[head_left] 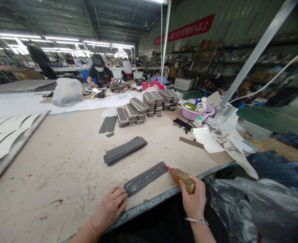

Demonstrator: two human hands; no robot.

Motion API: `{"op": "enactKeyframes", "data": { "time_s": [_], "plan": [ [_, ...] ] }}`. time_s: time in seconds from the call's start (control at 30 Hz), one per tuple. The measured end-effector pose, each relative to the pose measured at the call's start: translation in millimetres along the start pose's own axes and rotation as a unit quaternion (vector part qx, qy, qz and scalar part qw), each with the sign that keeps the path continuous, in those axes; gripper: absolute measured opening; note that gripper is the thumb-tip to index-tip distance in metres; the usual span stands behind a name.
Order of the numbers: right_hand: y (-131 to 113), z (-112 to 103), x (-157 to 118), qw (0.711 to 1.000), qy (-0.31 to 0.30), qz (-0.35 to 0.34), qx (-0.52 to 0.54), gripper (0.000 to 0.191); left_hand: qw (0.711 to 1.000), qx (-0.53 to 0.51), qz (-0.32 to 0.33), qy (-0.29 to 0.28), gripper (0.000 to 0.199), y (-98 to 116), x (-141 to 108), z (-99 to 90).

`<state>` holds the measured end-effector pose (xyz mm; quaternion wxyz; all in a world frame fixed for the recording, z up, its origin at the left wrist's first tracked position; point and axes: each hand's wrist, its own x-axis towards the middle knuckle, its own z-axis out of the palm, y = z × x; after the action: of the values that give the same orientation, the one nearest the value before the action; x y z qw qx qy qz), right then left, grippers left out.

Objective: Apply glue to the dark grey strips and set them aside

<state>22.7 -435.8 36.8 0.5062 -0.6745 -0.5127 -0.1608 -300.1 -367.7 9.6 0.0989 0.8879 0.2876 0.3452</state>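
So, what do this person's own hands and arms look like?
The left grip is a bare, ungloved human hand wearing a small, shiny metallic ring. The right grip is also ungloved, with a slim, silver-coloured metal wrist bangle. Both forearms are uncovered where they show: no sleeves, cables or markings are visible.

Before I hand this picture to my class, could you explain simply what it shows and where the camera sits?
There is no machine here, only a person at work, seen from a camera on their own head, looking forward and down. Their bare right hand holds an amber-brown squeeze bottle, its red nozzle at one end of a glossy-streaked dark grey strip. Their left hand touches the other end. Beyond, on the worktable, lie overlapping grey strips and stacks of pale-edged pieces.
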Motion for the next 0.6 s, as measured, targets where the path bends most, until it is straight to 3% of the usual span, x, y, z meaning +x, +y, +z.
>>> {"op": "enactKeyframes", "data": {
  "time_s": [0.43,0.6],
  "plan": [
    [-8,-19,-11,1.0,-0.012,-0.009,0.005,0.028,1.0,0.002,-0.003,-0.001,0.023,-2,-3,1.2],
    [-8,-18,-19,0.998,-0.033,0.04,0.037,0.032,1.0,0.018,0.019,-0.01,0.023,-3,-2,2.0]
  ]
}}
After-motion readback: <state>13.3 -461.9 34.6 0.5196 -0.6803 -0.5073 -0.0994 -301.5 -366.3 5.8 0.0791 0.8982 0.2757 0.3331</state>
